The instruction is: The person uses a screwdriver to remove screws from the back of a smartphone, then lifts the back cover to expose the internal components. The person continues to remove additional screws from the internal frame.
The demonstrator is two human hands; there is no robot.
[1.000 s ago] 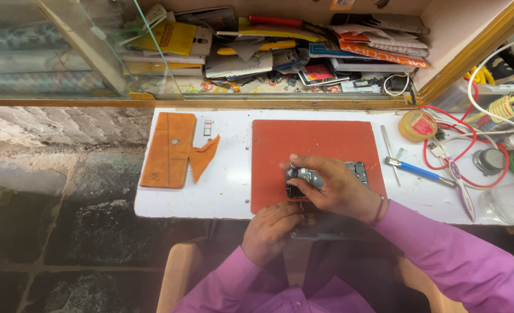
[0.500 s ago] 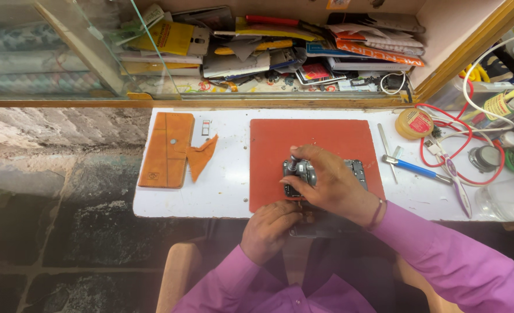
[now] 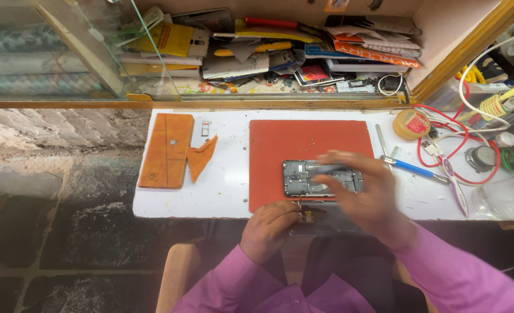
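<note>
We are reaching our right hand (image 3: 364,194) over the opened phone (image 3: 306,178), which is lying flat on the red mat (image 3: 309,142); the hand is blurred, its fingers (image 3: 338,159) spread loosely above the phone's right half, and we cannot tell whether they are gripping it. Our left hand (image 3: 268,226) is resting at the near edge of the bench (image 3: 228,197), its fingers curled around something small that we cannot make out, just below the phone.

To the right of the right fingers, a blue-handled tool (image 3: 413,169) and a metal pick (image 3: 381,139) are lying close by, with a round yellow tin (image 3: 411,123) beyond them and a red cable (image 3: 442,156) looping further out, crowding that side. To the left of the left fingers the white bench is lying open up to an orange leather case (image 3: 167,149) and a torn orange scrap (image 3: 200,157), well apart from the mat. Beyond the mat, a wooden ledge is closing the far edge, and behind it a shelf (image 3: 268,58) is holding stacked papers, a yellow flat package (image 3: 167,39) and orange and red packets.
</note>
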